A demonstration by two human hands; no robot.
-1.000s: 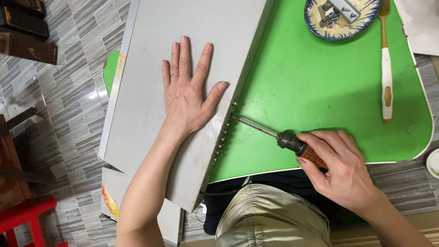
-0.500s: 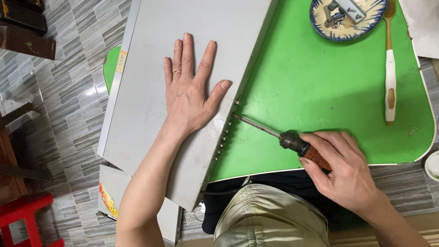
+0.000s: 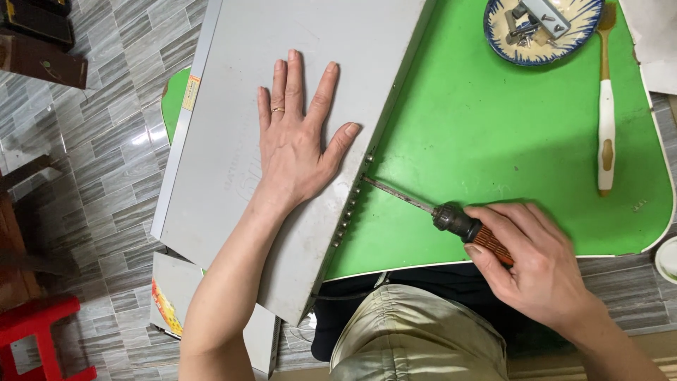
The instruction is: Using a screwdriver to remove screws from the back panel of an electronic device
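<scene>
Head view: one screwdriver (image 3: pixel 451 220), two hands.

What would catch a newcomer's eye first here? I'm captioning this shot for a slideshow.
First the bright green table, with a flat grey metal case lying across its left side. The left hand is spread flat on the case, while the right hand holds a screwdriver with its tip at the case's rear edge. A blue-rimmed bowl sits at top right.

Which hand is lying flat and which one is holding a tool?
The left hand lies flat on the grey case; the right hand grips the screwdriver.
</scene>
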